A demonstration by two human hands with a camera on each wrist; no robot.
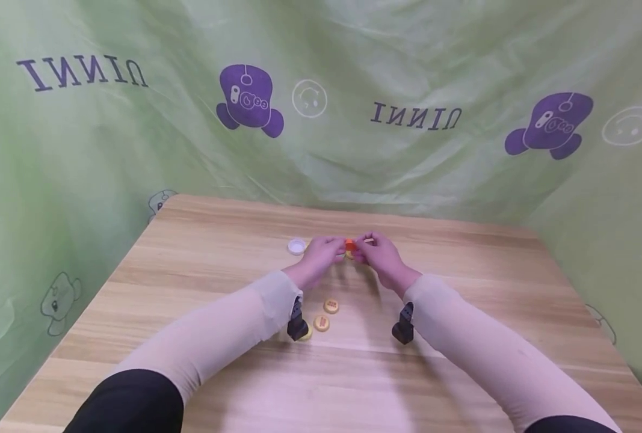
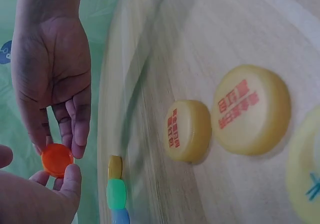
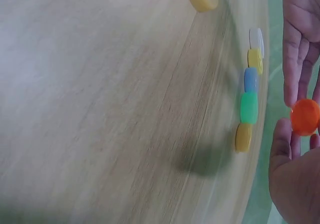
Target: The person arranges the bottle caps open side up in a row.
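Head view and both wrist views show us the left hand and the right hand pinching one orange cap between them, fingertips at its rim. We see that cap raised off the wooden table. Below the fingers, we find caps lined up on the wood: a white cap farthest out past the left fingers, then a lemon cap, a blue cap, a green cap and, at the right-hand end, an amber cap. Well back from the fingers, toward the body, we spot two red-printed yellow caps just beside each other, and a pale yellow cap partly hidden in the head view by the left wrist's black device. Beyond the fingers hangs a green cloth with purple figures.
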